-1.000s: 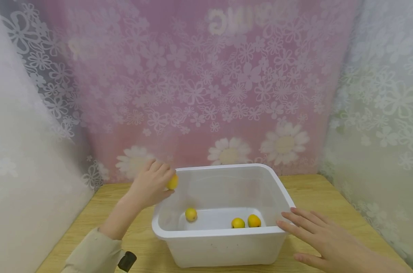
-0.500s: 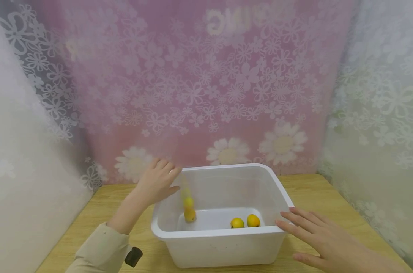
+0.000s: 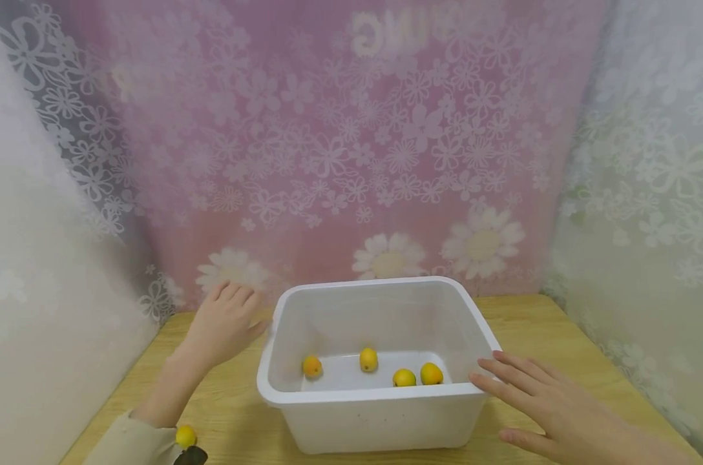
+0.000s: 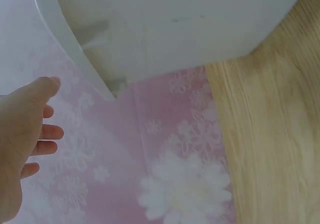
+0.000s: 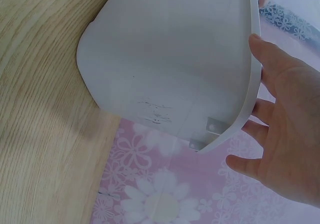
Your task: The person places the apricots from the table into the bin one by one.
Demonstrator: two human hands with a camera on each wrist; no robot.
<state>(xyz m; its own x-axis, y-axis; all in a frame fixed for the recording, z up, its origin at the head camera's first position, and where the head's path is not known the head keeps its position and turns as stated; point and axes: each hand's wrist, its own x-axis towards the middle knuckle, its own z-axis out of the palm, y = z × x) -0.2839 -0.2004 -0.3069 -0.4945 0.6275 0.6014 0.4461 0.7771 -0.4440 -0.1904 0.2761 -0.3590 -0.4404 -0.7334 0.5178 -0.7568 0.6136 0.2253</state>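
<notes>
A white plastic tub [image 3: 380, 420] stands on the table. Inside it lie several small yellow-orange fruits: one at the left [image 3: 313, 367], one near the middle [image 3: 368, 360], and two side by side, a greenish-yellow fruit [image 3: 404, 378] and an orange-yellow fruit [image 3: 431, 373], at the right. My left hand [image 3: 223, 326] is just outside the tub's left rim, fingers loosely bent and holding nothing; the left wrist view shows that hand [image 4: 22, 134] apart from the tub. With extended fingers, my right hand [image 3: 555, 403] touches the rim at the front right corner.
Another yellow fruit [image 3: 185, 436] lies on the wooden table [image 3: 520, 323] beside my left sleeve [image 3: 133, 442], partly hidden by it. A dark object [image 3: 191, 456] shows at the cuff. Flower-printed curtains [image 3: 328, 161] enclose the table at the back and sides.
My left hand has let go of a fruit, which fell into the tub, and has drawn back left. The fruits at the tub's left have shifted apart. My right hand stays in place.
</notes>
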